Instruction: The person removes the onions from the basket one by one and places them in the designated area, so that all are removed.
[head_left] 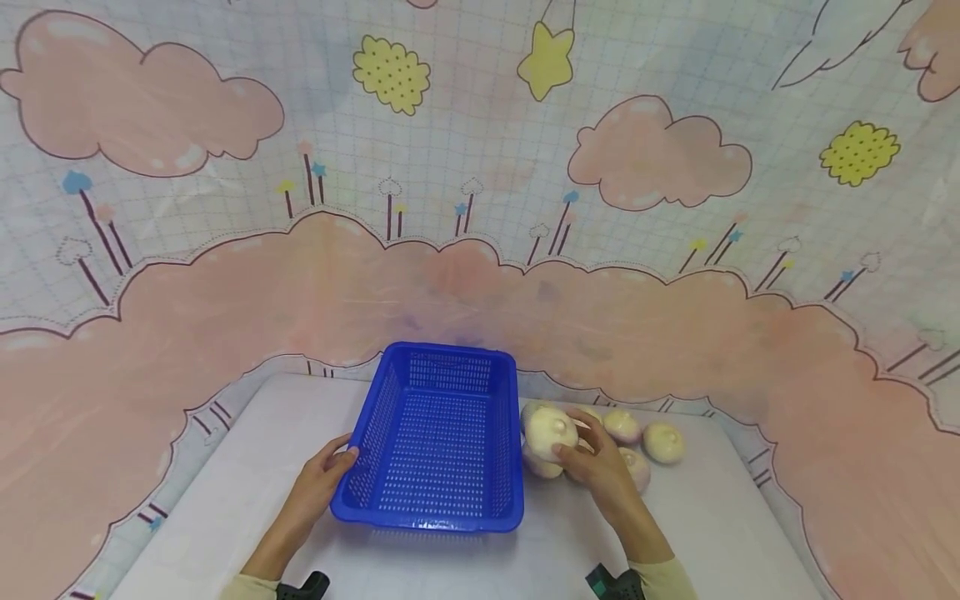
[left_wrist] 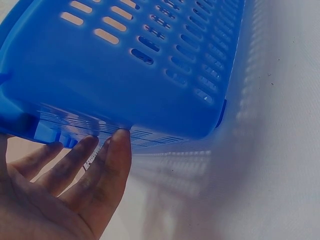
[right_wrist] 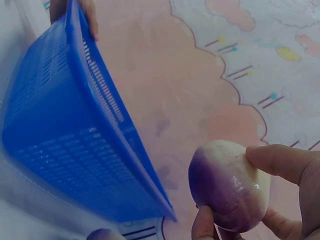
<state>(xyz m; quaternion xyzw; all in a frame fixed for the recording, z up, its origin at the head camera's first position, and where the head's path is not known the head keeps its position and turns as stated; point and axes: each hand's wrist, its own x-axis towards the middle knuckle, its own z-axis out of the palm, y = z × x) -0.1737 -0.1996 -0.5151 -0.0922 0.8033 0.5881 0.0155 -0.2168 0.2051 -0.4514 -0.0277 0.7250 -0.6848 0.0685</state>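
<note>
A blue slotted basket (head_left: 438, 442) is set on the white worktop (head_left: 225, 483), and nothing is seen inside it, so the loading of the basket is judged to be at its very start. The basket's near left rim is touched by the left hand (head_left: 324, 481), whose thumb lies on the rim; in the left wrist view its fingers (left_wrist: 107, 165) are stretched out against the basket's lower edge rather than wrapped round it. One turnip (head_left: 551, 431), cream with a purple base, is pinched between the thumb and fingertips of the right hand (head_left: 596, 462) and is held raised just beside the basket's right wall, outside it. The right wrist view shows it clear of the worktop, with the basket's rim to its left. Several more turnips (head_left: 663, 442) are left lying in a loose cluster on the worktop to the right of the basket, partly hidden behind the right hand. By this judgement, the held turnip is not yet placed, and every other one remains to be moved.
</note>
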